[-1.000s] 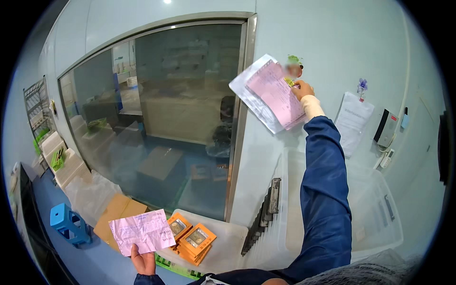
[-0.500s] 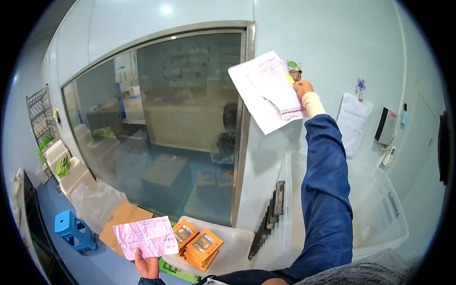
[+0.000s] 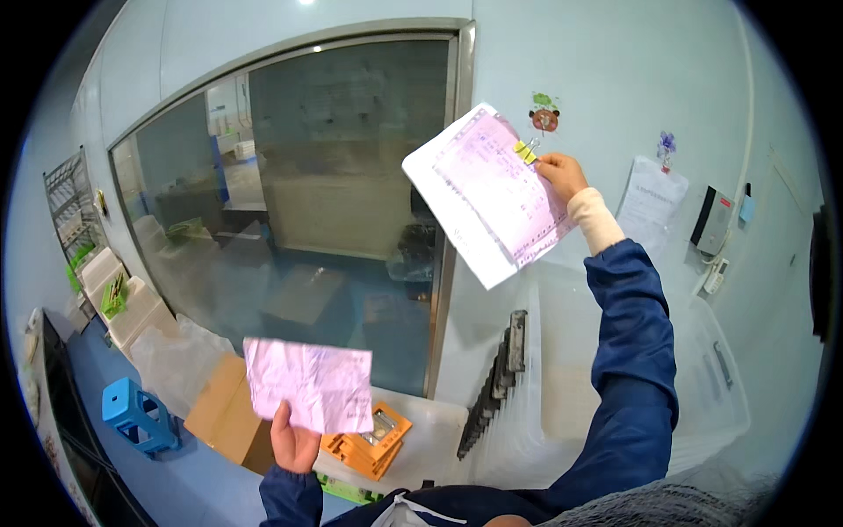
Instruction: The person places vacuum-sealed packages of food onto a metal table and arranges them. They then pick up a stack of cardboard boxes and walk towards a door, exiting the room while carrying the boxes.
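Note:
My right hand (image 3: 564, 176) is closed at the clipped corner of a stack of papers (image 3: 500, 189), a pink sheet over white ones. A yellow binder clip (image 3: 526, 152) grips that corner, right beside my fingertips. The stack hangs tilted in front of the wall, its left part overlapping the window frame. On the wall just above is a brown bear-shaped hook (image 3: 544, 119). Lower left, my left hand (image 3: 294, 442) pinches the bottom edge of a creased pink paper slip (image 3: 309, 385), thumb in front. This slip partly covers the orange boxes behind it.
Orange boxes (image 3: 376, 452) lie on a white surface (image 3: 421, 426) below the window (image 3: 351, 176). A cardboard box (image 3: 219, 408) and blue stool (image 3: 136, 413) stand left. Clear plastic bins (image 3: 632, 369) are at the right; another paper (image 3: 650, 198) hangs from the wall.
The clipped stack has come down and away from the bear-shaped hook, baring its binder clip. My left hand has raised the pink slip and carried it rightward.

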Tool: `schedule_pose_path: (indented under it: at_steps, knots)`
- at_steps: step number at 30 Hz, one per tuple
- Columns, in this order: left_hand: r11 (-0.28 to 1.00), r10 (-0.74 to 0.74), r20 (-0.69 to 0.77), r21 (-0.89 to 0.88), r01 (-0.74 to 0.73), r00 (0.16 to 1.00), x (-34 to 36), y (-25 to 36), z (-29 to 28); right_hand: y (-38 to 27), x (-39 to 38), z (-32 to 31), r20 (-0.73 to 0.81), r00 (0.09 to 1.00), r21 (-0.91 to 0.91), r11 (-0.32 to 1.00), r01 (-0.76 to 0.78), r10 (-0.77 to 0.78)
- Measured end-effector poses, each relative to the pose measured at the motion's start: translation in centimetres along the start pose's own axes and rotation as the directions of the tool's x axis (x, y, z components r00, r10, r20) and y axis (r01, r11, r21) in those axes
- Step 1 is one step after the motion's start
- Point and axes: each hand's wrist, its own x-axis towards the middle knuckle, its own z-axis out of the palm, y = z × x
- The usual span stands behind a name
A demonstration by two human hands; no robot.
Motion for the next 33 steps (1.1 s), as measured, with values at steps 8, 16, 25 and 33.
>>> schedule_pose_path:
  at_steps: [8,16,25,33]
  knots:
    - [0.932,-0.362,0.214,0.105,0.347,0.907,5.5,-7.0,7.4,-6.4,-16.0,-5.1,0.177,0.970,-0.034,0.986,-0.164,0.168]
    - [0.949,-0.248,0.081,0.221,0.225,0.965,10.0,-11.0,2.6,-10.6,-23.4,-12.0,-0.116,0.986,0.067,0.991,-0.115,0.122]
    - [0.898,-0.439,0.222,0.108,0.426,0.871,6.5,-15.5,7.6,-12.2,-26.0,-5.1,0.296,0.926,0.229,0.924,-0.306,0.234]
    - [0.792,-0.582,0.356,0.046,0.608,0.731,5.1,-14.2,5.6,-12.0,-25.3,2.4,0.602,0.785,0.093,0.964,-0.249,0.145]
